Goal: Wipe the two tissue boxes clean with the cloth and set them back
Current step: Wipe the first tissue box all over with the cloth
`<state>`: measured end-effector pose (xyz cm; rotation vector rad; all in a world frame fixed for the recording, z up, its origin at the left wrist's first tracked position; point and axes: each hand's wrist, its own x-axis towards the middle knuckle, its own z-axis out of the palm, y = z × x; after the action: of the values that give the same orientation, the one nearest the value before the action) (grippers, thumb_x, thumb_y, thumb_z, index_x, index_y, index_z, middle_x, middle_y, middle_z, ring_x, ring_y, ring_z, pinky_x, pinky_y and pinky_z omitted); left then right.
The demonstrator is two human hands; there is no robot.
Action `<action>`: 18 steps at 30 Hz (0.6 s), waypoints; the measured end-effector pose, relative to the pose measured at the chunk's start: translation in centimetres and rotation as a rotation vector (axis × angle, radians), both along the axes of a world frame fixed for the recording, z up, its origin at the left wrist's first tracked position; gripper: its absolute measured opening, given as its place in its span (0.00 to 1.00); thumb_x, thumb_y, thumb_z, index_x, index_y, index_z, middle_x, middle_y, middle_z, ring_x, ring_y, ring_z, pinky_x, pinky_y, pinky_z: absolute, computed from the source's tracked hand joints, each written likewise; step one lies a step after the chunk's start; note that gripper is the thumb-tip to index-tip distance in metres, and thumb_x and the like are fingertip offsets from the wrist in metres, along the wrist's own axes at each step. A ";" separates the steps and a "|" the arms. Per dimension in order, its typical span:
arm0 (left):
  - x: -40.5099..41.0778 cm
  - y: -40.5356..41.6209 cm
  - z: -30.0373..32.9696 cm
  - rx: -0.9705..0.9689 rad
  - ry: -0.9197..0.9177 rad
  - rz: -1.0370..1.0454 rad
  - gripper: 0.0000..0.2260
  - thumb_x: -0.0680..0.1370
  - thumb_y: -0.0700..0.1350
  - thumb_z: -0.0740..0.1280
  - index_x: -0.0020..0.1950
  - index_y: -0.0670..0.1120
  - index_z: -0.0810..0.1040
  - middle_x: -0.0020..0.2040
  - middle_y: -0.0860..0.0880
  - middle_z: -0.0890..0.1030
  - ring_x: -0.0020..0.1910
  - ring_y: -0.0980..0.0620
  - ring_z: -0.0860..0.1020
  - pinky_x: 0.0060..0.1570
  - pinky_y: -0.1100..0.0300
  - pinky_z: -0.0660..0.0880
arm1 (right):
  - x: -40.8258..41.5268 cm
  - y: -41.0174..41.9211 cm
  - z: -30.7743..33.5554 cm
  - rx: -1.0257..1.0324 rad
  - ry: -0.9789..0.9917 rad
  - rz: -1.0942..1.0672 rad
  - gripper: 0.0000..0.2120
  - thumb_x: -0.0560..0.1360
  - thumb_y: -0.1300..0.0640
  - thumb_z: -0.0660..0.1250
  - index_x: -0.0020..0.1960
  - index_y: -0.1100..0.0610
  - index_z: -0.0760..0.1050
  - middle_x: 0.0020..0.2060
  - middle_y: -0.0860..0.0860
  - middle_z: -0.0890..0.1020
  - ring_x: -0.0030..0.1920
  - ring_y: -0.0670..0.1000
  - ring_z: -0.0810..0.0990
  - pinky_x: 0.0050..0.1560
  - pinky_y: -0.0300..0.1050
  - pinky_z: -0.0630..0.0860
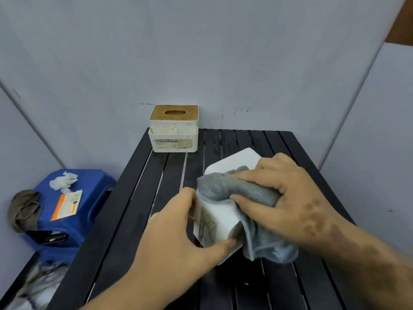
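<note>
Box (220, 217) number one, white, is in my hands near the middle of the dark slatted table (125, 231), tipped on an edge so that one side faces me. My left hand (178, 238) grasps it from the left, with the thumb curled against the lower front corner; the other fingers of this hand go behind the box and I cannot see them. My right hand (288, 198) holds the grey cloth (232, 186) bunched against the upper side of the box, fingers bent over it, and a loose end of the cloth hangs down at the right and touches the table. A label with a beige picture is on the left face of this box, but it is too blurred to read. The second box (173, 129) stands upright at the far left corner of the table, close to the wall, with a wooden lid that has an oval slot. On its front label I can read only "TISSUE HOLDER", and this not very sharply; the smaller print below is not readable. Left of the table is a blue stool (87, 198), and on it lie a crumpled tissue (63, 181) and an orange and white card (67, 204) whose text is too small to read. A brown cloth (23, 209) hangs at the stool's left edge.
</note>
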<state>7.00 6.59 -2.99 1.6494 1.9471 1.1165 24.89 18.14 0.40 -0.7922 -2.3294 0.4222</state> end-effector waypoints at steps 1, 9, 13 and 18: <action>0.0 0.0 -0.2 -0.008 0.024 0.013 0.26 0.61 0.66 0.78 0.51 0.57 0.73 0.49 0.60 0.81 0.49 0.58 0.80 0.45 0.61 0.76 | 0.6 1.0 0.1 -0.054 0.046 -0.048 0.11 0.70 0.42 0.70 0.52 0.37 0.82 0.36 0.43 0.77 0.44 0.46 0.75 0.46 0.44 0.73; 1.1 0.3 -0.7 -0.015 -0.002 0.069 0.29 0.57 0.67 0.75 0.50 0.53 0.72 0.45 0.56 0.80 0.44 0.53 0.79 0.42 0.55 0.76 | -0.2 0.3 0.4 0.038 -0.051 -0.189 0.16 0.72 0.37 0.64 0.54 0.41 0.82 0.36 0.41 0.72 0.44 0.49 0.73 0.47 0.53 0.75; 1.2 0.2 -1.0 -0.027 -0.015 0.059 0.28 0.59 0.66 0.76 0.51 0.56 0.72 0.48 0.59 0.80 0.48 0.57 0.80 0.43 0.59 0.76 | -0.6 0.6 0.9 -0.075 -0.047 -0.125 0.16 0.69 0.33 0.62 0.55 0.32 0.78 0.35 0.40 0.76 0.44 0.47 0.74 0.48 0.54 0.75; 1.5 0.2 -1.5 -0.047 0.011 0.095 0.30 0.58 0.68 0.75 0.53 0.58 0.69 0.50 0.61 0.78 0.50 0.57 0.78 0.46 0.60 0.77 | 0.9 3.8 1.1 -0.208 0.025 -0.411 0.12 0.72 0.36 0.64 0.50 0.38 0.81 0.38 0.41 0.82 0.45 0.48 0.81 0.51 0.53 0.80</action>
<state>8.47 6.83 -4.46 1.5567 2.0620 1.0889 25.84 21.96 1.52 -1.3242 -2.0482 0.4898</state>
